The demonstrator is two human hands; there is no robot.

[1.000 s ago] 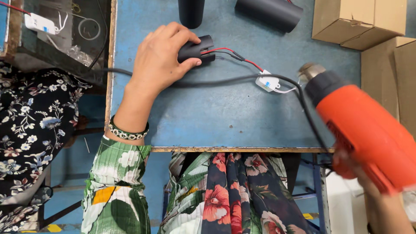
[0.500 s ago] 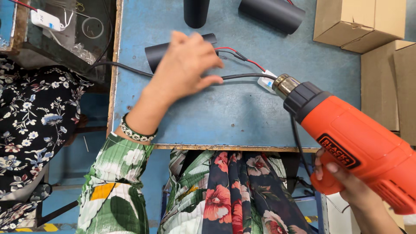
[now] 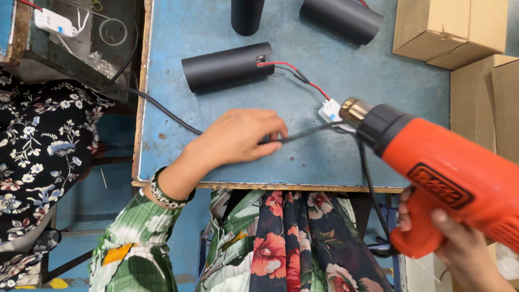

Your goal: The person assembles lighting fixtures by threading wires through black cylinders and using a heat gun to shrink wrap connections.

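Orange heat gun (image 3: 448, 173) sits at the lower right, its long axis slanting up-left so the metal nozzle (image 3: 354, 111) points at the white connector (image 3: 330, 111) on the blue table (image 3: 216, 157). I see my right hand (image 3: 459, 249) wrapped around the gun's grip, just off the table's front edge. My left hand (image 3: 238, 138) lies palm-down near mid-table, fingers closed narrowly, pinching the black cable (image 3: 308, 132) — it runs on toward the nozzle. Beyond, a black cylinder (image 3: 227, 66) lies roughly left-right, red and black wires (image 3: 294, 73) trailing to the connector. Cardboard boxes (image 3: 438, 30) stand at the top right — well apart.
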